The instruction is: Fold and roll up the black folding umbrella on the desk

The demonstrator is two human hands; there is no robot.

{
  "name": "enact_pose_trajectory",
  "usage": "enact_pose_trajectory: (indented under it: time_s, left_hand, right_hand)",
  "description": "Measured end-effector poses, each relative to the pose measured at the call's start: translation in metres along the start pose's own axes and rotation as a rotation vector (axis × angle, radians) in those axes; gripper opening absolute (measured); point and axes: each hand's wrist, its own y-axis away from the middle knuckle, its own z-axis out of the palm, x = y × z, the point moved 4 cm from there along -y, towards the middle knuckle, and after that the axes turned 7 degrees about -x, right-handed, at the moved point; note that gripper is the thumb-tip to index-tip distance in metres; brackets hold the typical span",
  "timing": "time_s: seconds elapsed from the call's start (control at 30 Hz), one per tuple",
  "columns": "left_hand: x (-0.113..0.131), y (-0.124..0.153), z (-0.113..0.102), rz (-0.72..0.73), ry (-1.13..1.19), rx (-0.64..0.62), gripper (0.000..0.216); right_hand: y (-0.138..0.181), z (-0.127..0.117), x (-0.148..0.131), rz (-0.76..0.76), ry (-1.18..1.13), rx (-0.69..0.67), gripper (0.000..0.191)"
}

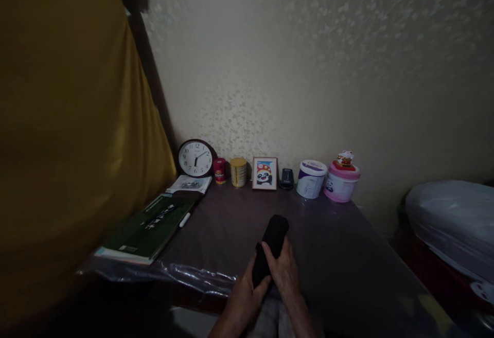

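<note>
Both my hands hold one dark, long object [272,237] over the near part of a dark table [339,255]; it looks like soft black cloth or a pouch, too dim to name. My left hand [243,297] grips its lower end from the left, fingers curled. My right hand [284,271] wraps its middle from the right, thumb across the front. The object's rounded top end points away from me, toward the wall.
Along the wall stand a round clock [195,158], a red can [219,170], a gold tin [238,172], a framed panda picture [264,173], a small black device [286,178], a white tub [311,178] and a pink jar [341,179]. Green books [148,227] lie left. A yellow curtain [65,137] hangs left.
</note>
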Motion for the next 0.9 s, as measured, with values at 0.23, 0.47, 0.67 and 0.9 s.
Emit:
enact_pose_trajectory:
  time_s: [0.23,0.47,0.67,0.9]
  left_hand:
    - [-0.012,-0.004,-0.004,-0.044,-0.237,-0.05,0.068]
    - [-0.021,-0.009,-0.007,-0.06,-0.32,-0.073,0.066]
    - [-0.023,-0.009,-0.007,-0.103,-0.381,-0.075,0.066]
    - [-0.022,-0.006,-0.007,-0.125,-0.418,-0.071,0.068]
  right_hand:
    - [0.003,0.015,-0.009,-0.419,0.119,-0.068,0.034]
    - [0.006,0.011,-0.01,-0.545,-0.061,-0.333,0.028]
    - [0.003,0.01,0.003,-0.446,-0.186,-0.375,0.027]
    - [-0.001,0.005,0.011,-0.424,-0.363,-0.349,0.008]
